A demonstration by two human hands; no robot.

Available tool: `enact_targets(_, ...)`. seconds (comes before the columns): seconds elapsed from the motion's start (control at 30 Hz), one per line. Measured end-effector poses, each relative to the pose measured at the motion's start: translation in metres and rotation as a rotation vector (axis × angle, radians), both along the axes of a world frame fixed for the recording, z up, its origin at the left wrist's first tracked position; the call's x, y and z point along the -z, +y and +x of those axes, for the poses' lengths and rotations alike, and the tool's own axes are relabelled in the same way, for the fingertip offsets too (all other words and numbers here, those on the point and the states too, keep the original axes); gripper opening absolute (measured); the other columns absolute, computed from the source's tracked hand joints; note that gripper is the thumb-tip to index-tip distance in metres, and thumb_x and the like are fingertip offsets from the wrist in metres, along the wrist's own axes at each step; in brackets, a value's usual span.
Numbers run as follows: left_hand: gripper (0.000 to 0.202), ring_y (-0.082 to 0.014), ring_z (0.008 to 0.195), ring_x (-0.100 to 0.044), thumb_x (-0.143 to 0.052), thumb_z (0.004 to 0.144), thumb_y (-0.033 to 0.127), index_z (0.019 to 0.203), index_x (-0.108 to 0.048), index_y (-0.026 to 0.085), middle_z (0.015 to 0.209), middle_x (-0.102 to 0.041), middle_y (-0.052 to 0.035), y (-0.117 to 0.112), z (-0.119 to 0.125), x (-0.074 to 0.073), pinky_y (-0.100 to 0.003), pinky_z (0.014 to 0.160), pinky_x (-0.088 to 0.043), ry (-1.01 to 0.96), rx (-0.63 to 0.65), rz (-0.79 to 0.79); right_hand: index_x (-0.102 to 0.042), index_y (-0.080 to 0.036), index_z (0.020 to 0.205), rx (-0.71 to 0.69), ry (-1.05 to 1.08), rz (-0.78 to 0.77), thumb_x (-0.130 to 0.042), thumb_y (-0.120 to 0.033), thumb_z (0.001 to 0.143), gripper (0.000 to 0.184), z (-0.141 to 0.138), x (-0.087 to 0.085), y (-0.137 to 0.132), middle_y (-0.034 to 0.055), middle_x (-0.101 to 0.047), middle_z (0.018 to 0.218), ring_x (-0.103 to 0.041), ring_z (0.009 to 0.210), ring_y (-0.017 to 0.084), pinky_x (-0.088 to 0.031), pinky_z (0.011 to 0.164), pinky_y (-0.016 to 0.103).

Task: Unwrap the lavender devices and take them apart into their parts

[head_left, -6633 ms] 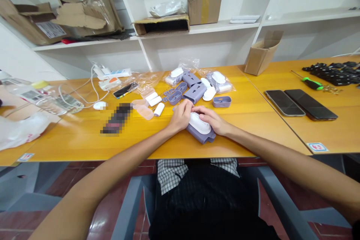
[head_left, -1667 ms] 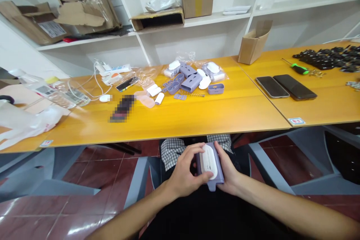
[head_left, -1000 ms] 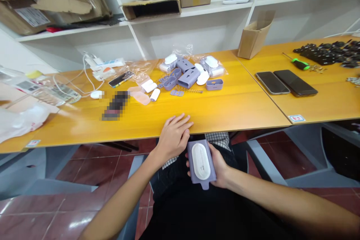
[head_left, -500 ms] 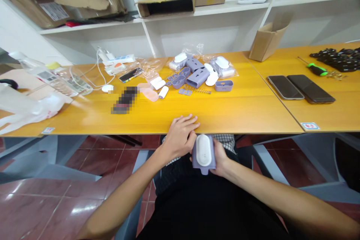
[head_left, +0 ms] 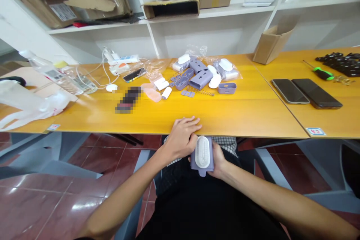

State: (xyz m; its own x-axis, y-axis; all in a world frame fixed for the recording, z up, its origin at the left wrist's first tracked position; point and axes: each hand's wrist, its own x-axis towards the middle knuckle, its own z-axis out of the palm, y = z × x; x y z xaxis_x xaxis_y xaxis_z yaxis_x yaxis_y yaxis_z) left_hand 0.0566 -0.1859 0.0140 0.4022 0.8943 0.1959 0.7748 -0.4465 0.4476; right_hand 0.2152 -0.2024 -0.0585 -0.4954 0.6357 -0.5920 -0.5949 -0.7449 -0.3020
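My right hand (head_left: 217, 160) grips a purple plastic case with a white oval insert (head_left: 202, 153), held just below the front edge of the yellow table (head_left: 247, 112). Beside the case, my left hand (head_left: 182, 138) rests with fingers stretched out over the table edge, its thumb side touching the case. Farther back on the table lies a pile of purple and white plastic parts (head_left: 201, 77), some in clear bags, with small springs (head_left: 198, 92) in front.
Two dark phones (head_left: 306, 93) and a green-handled screwdriver (head_left: 319, 72) lie at the right, near black parts (head_left: 341, 63). A power strip with cables (head_left: 118, 63), a phone (head_left: 134, 75) and plastic bags (head_left: 30, 101) sit at the left. Cardboard boxes (head_left: 271, 43) stand at the back and on the shelves.
The case went from the tabletop down to my lap. My left hand let go of it and opened at the table edge. My right hand has raised the case slightly toward the edge.
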Motion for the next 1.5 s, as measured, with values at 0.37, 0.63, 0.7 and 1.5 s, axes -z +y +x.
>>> enact_targets(0.37,0.047,-0.0302,0.142,-0.062,-0.054,0.087,0.013,0.126,-0.080,0.021,0.146,-0.070,-0.0094,0.001,0.000,0.000,-0.058,0.119,-0.044,-0.031,-0.007,0.013,-0.073,-0.010,0.107,-0.277,0.037,-0.156,-0.029,-0.051,0.105,0.060,0.005,-0.011,-0.038,0.0159,-0.077,0.078,-0.076,0.069,0.029,-0.063,0.072,0.045)
enact_targets(0.63,0.048,-0.0308,0.144,-0.060,-0.054,0.086,0.014,0.127,-0.079,0.022,0.149,-0.068,-0.0088,-0.001,0.001,-0.003,-0.057,0.119,-0.044,-0.022,0.009,-0.022,-0.073,-0.018,0.113,0.063,-0.071,-0.080,-0.038,-0.036,0.104,0.041,-0.010,0.001,0.010,0.0096,-0.080,0.083,-0.077,0.077,0.028,-0.064,0.081,0.048)
enact_targets(0.7,0.048,-0.0309,0.145,-0.059,-0.054,0.088,0.014,0.128,-0.078,0.022,0.150,-0.068,-0.0089,0.000,-0.002,-0.003,-0.059,0.121,-0.041,-0.020,0.015,-0.024,-0.074,-0.012,0.108,-0.098,-0.082,-0.103,-0.034,-0.044,0.105,0.051,-0.005,0.002,-0.008,0.0141,-0.077,0.078,-0.077,0.072,0.030,-0.064,0.075,0.049)
enact_targets(1.5,0.101,-0.0397,0.160,-0.034,-0.081,0.080,0.073,0.162,-0.042,0.028,0.172,-0.037,-0.0176,0.149,-0.013,-0.013,-0.063,0.130,-0.029,-0.229,0.236,0.320,-0.075,-0.021,0.115,0.216,-0.203,0.643,-0.030,-0.060,0.108,0.060,0.017,-0.077,0.199,0.0073,-0.080,0.091,-0.075,0.094,0.026,-0.062,0.089,0.046)
